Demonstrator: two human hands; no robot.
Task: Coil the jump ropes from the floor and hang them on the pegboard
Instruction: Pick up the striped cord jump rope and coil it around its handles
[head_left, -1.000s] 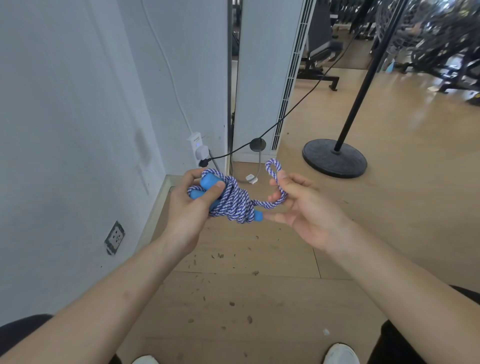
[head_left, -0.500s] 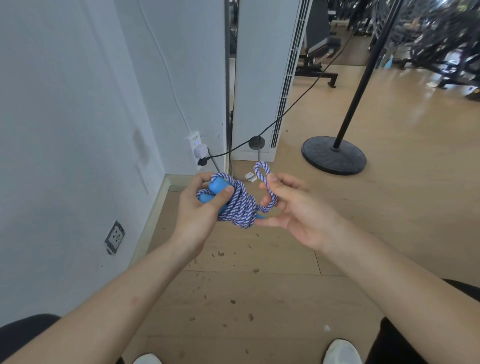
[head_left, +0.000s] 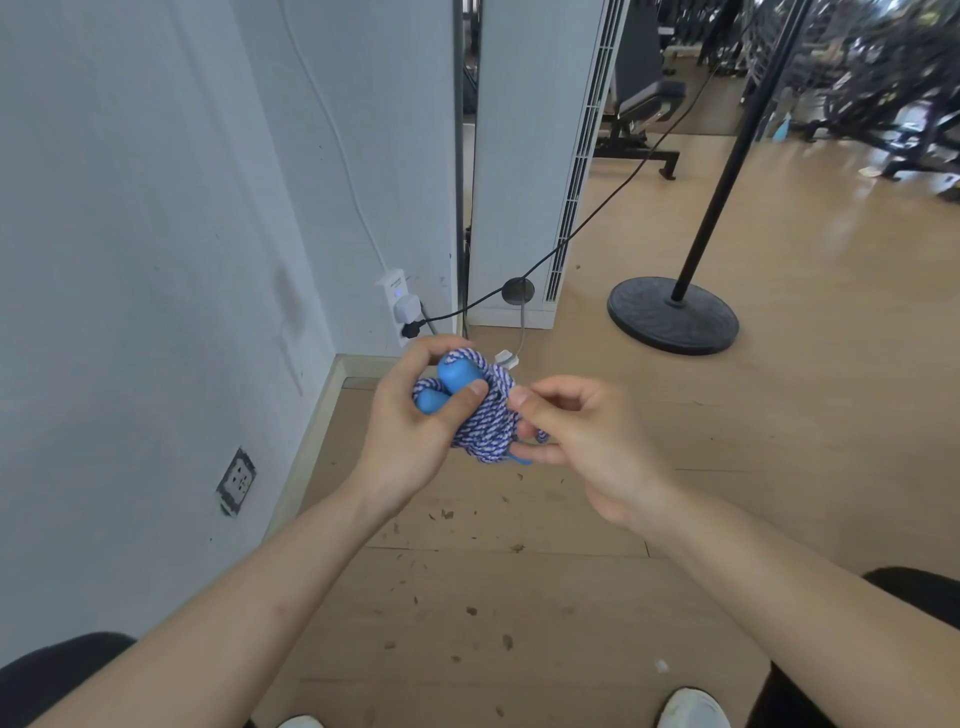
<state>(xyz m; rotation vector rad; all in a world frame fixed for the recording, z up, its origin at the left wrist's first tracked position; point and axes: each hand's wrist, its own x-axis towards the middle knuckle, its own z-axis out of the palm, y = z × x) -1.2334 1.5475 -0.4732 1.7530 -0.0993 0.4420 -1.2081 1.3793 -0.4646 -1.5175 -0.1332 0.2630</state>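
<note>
I note my left hand (head_left: 410, 436) clasping the coiled blue-and-white jump rope (head_left: 485, 428), thumb across its two blue handles (head_left: 451, 378). My right hand (head_left: 589, 449), fingers curled, pinches a strand at the coil's right side. The coil is held above the wooden floor (head_left: 519, 597).

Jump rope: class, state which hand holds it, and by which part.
The left hand grips the coiled jump rope, thumb pressing its blue handles. The right hand pinches a strand at the coil's right side.
</note>
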